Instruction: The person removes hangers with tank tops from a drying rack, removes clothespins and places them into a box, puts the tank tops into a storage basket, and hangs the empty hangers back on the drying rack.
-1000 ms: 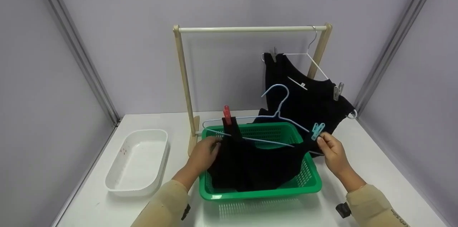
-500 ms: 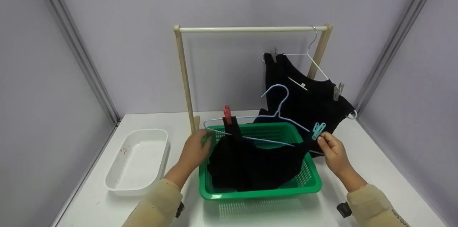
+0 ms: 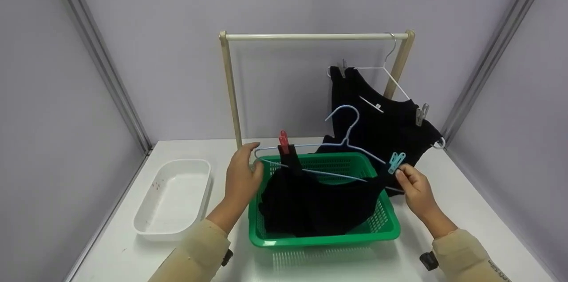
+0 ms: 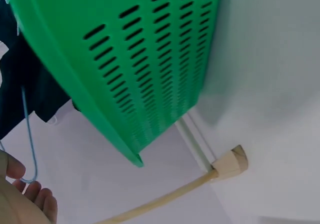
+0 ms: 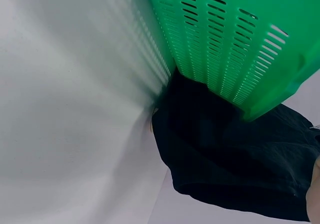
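A blue clothes hanger is tilted above the green basket, its hook pointing up. A black sleeveless top hangs from it into the basket. A red clothespin clips the top's left strap, and a teal clothespin sits at the right strap. My right hand pinches the strap and hanger end just below the teal clothespin. With fingers extended, my left hand is at the hanger's left end. In the left wrist view, that rounded hanger end lies between its thumb and fingers.
Behind the basket stands a wooden rack with a white rail. Another black top hangs at its right on a white hanger, with grey clothespins. A white tray stands on the table's left side; walls enclose the back and sides.
My left hand has let go of the black top's left side and moved up and left to the hanger's end. My right hand keeps its hold almost unmoved.
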`<state>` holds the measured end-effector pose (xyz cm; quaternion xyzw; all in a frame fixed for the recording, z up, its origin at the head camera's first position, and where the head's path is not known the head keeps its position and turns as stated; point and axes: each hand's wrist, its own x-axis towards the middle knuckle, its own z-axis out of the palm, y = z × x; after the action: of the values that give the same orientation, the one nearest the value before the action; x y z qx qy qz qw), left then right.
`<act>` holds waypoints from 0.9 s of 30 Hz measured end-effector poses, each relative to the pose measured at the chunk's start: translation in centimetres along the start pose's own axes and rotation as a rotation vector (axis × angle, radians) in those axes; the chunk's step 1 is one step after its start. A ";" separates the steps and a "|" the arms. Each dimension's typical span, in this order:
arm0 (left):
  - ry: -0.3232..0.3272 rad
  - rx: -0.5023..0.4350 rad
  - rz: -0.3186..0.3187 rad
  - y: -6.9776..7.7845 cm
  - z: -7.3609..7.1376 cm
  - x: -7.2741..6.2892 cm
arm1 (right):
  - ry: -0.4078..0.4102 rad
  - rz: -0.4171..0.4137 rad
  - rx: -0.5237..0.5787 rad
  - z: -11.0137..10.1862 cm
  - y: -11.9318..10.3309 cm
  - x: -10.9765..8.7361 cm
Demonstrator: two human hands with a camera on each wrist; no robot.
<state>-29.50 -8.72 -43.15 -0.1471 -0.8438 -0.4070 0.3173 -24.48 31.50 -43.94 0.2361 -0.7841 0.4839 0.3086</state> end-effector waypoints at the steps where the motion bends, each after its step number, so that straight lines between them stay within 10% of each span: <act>1: 0.003 -0.007 0.021 0.2 0.0 0.1 | 0.001 0.001 -0.001 0.0 0.0 0.0; 14: -0.106 -0.082 0.142 2.8 0.4 1.8 | -0.008 -0.002 -0.011 0.2 -0.1 0.0; 27: -0.278 -0.308 -0.008 3.0 0.3 1.8 | -0.016 0.001 -0.008 0.4 -0.2 -0.1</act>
<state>-29.42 -6.62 -40.31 -0.2451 -0.8079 -0.5083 0.1697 -24.40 31.09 -43.99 0.2384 -0.7887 0.4790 0.3028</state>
